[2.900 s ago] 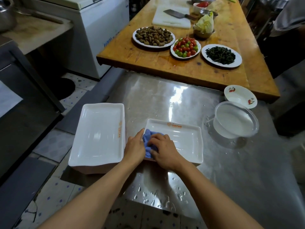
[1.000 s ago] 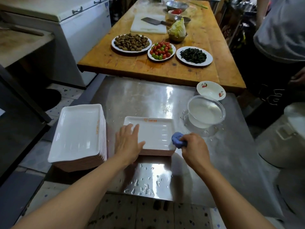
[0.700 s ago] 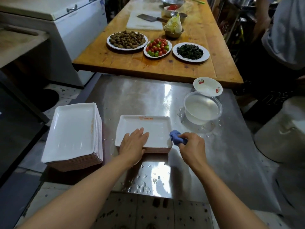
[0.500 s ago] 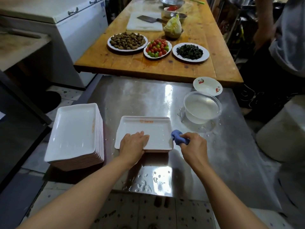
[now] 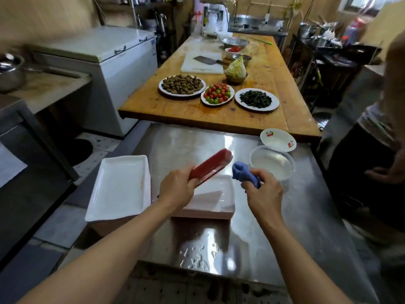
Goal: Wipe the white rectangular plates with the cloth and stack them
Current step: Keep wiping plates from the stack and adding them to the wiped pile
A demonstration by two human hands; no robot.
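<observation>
My left hand grips one rectangular plate by its near edge and holds it tilted up on its side above the table, its red underside toward me. Beneath it a short stack of white rectangular plates lies on the steel table. My right hand holds the bunched blue cloth just right of the lifted plate, apart from it. A taller stack of white rectangular plates stands at the table's left edge.
A clear plastic bowl of water and a small cherry-patterned dish sit at the back right. Beyond is a wooden table with food plates and a cleaver. Another person stands at the right. Water drops lie near the front edge.
My left hand has picked the top plate off the short stack and tipped it up, showing its red underside. My right hand lifted the cloth off the table.
</observation>
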